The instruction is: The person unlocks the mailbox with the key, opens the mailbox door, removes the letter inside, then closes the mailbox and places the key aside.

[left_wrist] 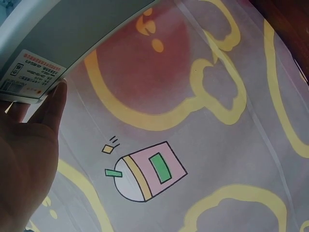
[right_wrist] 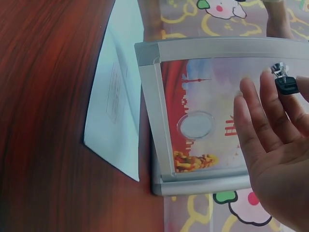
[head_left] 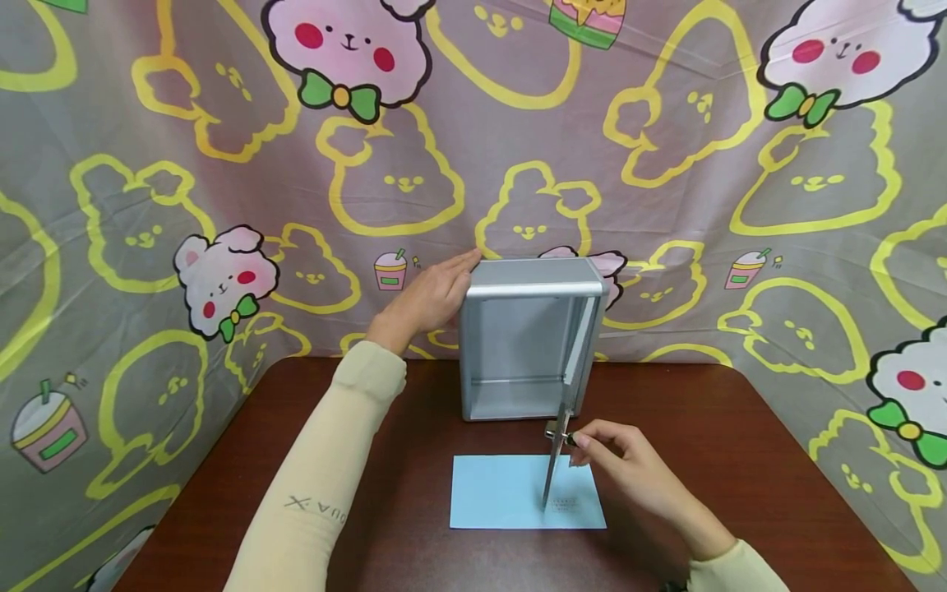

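A silver-grey metal box (head_left: 536,289) stands upright on the table, its framed door (head_left: 583,341) swung out toward me. My left hand (head_left: 432,298) rests along the box's upper left side, fingers stretched toward the back. In the left wrist view, its fingertips touch the box near a white printed label (left_wrist: 30,75). My right hand (head_left: 629,460) pinches a small black-headed key (right_wrist: 288,87) at the lock on the door's outer face. The door's front carries a colourful printed panel (right_wrist: 219,82) with a round clear spot. The key's shaft is partly hidden.
A light blue envelope-like sheet (head_left: 491,493) with small print lies on the table before the box, below the door's free edge. The reddish-brown table (head_left: 703,427) extends to both sides. A patterned cloth (head_left: 444,189) hangs close behind the box.
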`<state>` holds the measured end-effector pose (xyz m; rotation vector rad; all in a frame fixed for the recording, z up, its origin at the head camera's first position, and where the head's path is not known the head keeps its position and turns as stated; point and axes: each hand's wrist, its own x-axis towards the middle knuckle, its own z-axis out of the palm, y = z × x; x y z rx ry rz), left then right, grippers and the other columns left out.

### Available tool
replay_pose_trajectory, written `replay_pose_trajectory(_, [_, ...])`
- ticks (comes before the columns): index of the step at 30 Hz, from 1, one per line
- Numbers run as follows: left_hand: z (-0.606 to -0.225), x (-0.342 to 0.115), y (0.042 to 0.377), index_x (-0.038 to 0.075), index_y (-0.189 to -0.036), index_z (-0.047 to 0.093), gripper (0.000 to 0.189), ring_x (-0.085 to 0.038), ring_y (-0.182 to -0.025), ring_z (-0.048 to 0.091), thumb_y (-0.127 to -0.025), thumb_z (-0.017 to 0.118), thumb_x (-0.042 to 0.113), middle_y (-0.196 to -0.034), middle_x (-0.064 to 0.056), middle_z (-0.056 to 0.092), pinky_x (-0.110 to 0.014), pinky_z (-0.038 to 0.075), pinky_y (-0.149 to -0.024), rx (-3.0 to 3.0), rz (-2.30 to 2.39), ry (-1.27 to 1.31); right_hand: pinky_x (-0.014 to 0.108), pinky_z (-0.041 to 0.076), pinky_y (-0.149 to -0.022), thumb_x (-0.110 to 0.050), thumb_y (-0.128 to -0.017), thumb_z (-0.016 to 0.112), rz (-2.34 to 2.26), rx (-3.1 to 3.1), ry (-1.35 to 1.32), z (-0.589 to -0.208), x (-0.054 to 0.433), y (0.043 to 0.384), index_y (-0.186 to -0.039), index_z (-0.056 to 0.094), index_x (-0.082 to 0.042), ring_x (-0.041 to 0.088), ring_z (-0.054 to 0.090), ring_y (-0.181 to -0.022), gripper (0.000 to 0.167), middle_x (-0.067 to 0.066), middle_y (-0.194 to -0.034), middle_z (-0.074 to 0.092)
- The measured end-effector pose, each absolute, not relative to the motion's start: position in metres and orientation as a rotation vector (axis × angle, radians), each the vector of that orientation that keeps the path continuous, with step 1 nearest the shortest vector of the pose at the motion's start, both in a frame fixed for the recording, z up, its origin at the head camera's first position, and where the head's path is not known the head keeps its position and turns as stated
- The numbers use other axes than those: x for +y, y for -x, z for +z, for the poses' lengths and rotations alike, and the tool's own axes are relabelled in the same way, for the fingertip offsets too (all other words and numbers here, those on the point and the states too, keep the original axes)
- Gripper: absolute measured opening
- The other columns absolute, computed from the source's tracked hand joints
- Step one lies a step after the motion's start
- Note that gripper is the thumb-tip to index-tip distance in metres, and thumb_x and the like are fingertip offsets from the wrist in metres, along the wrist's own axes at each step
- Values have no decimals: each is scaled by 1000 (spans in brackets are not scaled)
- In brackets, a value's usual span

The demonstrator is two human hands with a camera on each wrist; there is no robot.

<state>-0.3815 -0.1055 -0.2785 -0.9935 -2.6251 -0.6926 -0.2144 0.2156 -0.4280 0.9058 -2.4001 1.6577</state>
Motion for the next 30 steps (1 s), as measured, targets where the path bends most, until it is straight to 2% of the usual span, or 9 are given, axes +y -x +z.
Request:
replay_pose_trajectory(17, [-279, -105, 382, 8, -160, 34, 55, -15, -153, 27, -110, 22, 27, -166, -2, 32, -29, 20, -125, -2607, -690, 1004, 33, 59, -76, -14, -105, 58, 1627, -2438, -847, -430, 200, 222, -97, 73, -14, 20, 71, -81, 17, 2, -84, 73])
replay_pose_trajectory(30, [-279, -105, 381, 7, -159, 35, 55, -16, -153, 28, -110, 23, 26, -166, -4, 33, -29, 20, -125, -2596, -683, 1008, 32, 60, -73, -19, -104, 61, 1617, -2466, -805, -427, 187, 226, -95, 73, -7, 24, 71, -78, 20, 0, -83, 72])
